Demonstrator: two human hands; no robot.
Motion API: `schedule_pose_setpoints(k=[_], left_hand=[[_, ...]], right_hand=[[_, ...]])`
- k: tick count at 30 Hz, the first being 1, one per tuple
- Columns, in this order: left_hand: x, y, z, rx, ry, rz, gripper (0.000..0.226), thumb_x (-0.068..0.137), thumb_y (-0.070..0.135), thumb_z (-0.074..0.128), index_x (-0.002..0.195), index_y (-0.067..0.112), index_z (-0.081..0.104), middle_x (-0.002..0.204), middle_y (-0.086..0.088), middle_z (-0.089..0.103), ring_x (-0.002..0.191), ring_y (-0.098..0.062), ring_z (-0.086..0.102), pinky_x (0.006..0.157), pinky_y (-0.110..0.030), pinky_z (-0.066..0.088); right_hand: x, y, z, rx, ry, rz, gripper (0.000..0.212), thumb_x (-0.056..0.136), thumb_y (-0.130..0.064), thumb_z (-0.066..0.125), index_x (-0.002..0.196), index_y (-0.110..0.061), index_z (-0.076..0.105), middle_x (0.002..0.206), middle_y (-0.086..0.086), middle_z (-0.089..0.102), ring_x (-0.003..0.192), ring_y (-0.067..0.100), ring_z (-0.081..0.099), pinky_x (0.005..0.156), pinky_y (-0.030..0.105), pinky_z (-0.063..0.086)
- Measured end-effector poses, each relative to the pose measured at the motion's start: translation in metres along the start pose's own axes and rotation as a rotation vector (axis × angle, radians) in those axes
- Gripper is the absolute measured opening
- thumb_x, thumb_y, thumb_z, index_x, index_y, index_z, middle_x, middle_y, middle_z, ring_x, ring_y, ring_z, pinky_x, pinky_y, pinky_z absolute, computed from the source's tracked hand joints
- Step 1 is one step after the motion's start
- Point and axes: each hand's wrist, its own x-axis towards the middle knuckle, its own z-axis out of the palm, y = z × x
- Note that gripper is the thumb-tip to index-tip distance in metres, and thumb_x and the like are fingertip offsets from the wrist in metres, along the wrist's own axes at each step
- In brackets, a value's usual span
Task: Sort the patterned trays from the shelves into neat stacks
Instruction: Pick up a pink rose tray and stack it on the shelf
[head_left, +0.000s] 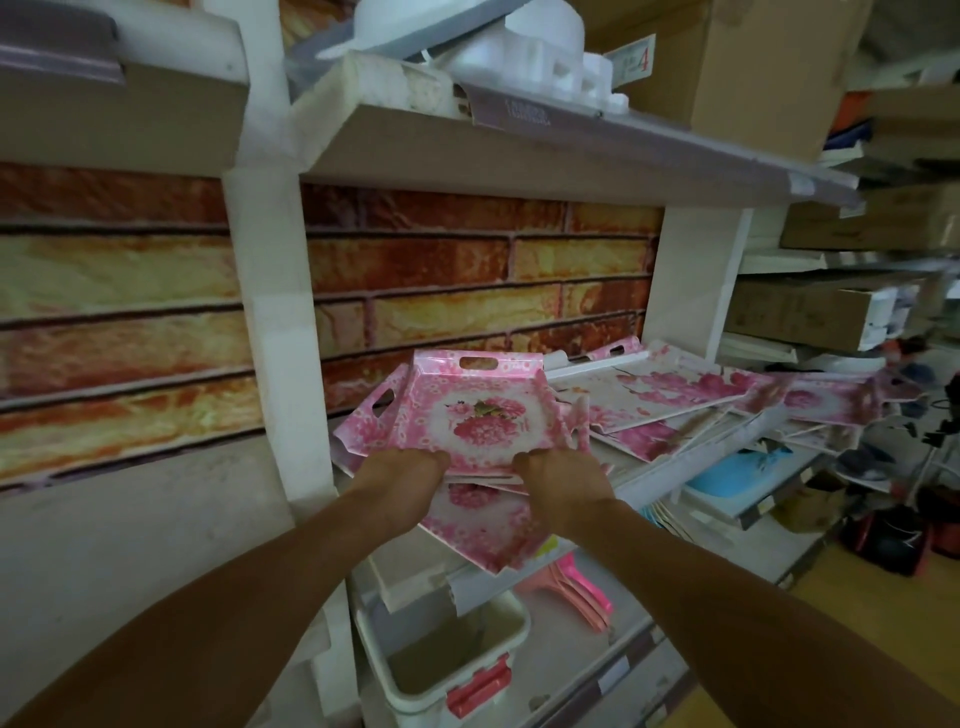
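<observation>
The left hand (402, 475) and right hand (563, 480) were closed on the near edge of a pink floral tray (470, 415), held atop a small stack on the shelf (691, 470). Squaring seemed underway; loose trays (670, 395) beyond awaited gathering.

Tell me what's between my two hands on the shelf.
In the head view, the near edge of the pink floral tray spans the gap between the left hand and right hand.

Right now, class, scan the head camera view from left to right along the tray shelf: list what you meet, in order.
White shelf post → left hand → pink floral tray → right hand → pale blossom tray → blue tray on the shelf below → cardboard boxes.
</observation>
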Motion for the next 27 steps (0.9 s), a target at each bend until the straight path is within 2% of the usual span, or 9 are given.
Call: schedule_pose_setpoints(k=[4,6,9,11,17,21,27], left_hand=[[-0.012,0.001,-0.013,0.015,0.037,0.011,0.017,0.088,0.005,0.047,0.091,0.021,0.043,0.085,-0.002,0.059,0.074,-0.023,0.058,0.059,-0.031,0.04],[-0.019,0.001,-0.018,0.016,0.066,0.021,0.014,0.09,0.008,0.049,0.098,0.018,0.051,0.091,-0.003,0.064,0.079,-0.024,0.062,0.061,-0.033,0.046],[-0.031,0.003,-0.023,0.008,0.088,0.038,0.023,0.089,0.01,0.05,0.11,0.019,0.055,0.099,-0.003,0.065,0.087,-0.025,0.064,0.072,-0.035,0.053],[-0.041,0.007,-0.025,0.001,0.109,0.048,0.025,0.09,0.011,0.049,0.114,0.02,0.054,0.102,-0.004,0.064,0.091,-0.026,0.064,0.075,-0.035,0.054],[-0.079,0.023,-0.04,0.031,0.138,0.048,0.024,0.091,0.008,0.045,0.11,0.017,0.055,0.104,-0.005,0.065,0.091,-0.027,0.064,0.07,-0.033,0.047],[-0.106,0.038,-0.051,0.038,0.135,0.028,0.028,0.089,0.008,0.047,0.114,0.017,0.056,0.111,-0.006,0.065,0.098,-0.028,0.064,0.079,-0.035,0.05],[-0.157,0.069,-0.075,0.086,0.13,-0.041,0.024,0.089,0.012,0.05,0.112,0.017,0.056,0.11,-0.007,0.064,0.096,-0.029,0.063,0.078,-0.034,0.049]], right_hand=[[-0.015,-0.007,-0.013,0.003,0.038,0.039,0.028,0.088,-0.011,0.053,0.114,-0.019,0.058,0.101,0.001,0.067,0.089,0.024,0.066,0.075,0.034,0.051],[-0.025,-0.012,-0.021,-0.013,0.064,0.056,0.026,0.091,-0.015,0.053,0.116,-0.019,0.057,0.102,0.001,0.067,0.09,0.023,0.066,0.075,0.033,0.051],[-0.041,-0.02,-0.029,-0.023,0.078,0.081,0.025,0.092,-0.017,0.053,0.117,-0.019,0.056,0.105,0.001,0.066,0.092,0.023,0.065,0.076,0.032,0.05],[-0.051,-0.024,-0.034,-0.018,0.087,0.096,0.024,0.093,-0.018,0.052,0.116,-0.019,0.056,0.104,0.001,0.066,0.091,0.022,0.065,0.077,0.033,0.051],[-0.085,-0.034,-0.045,-0.036,0.08,0.1,0.027,0.094,-0.016,0.05,0.12,-0.02,0.056,0.108,0.002,0.066,0.094,0.021,0.065,0.082,0.033,0.052],[-0.109,-0.036,-0.052,-0.033,0.066,0.074,0.028,0.09,-0.013,0.052,0.117,-0.021,0.056,0.108,0.001,0.066,0.095,0.02,0.064,0.082,0.031,0.048],[-0.161,-0.039,-0.07,0.032,0.125,-0.008,0.024,0.094,-0.015,0.046,0.115,-0.023,0.055,0.109,0.0,0.065,0.096,0.02,0.063,0.082,0.03,0.047]])
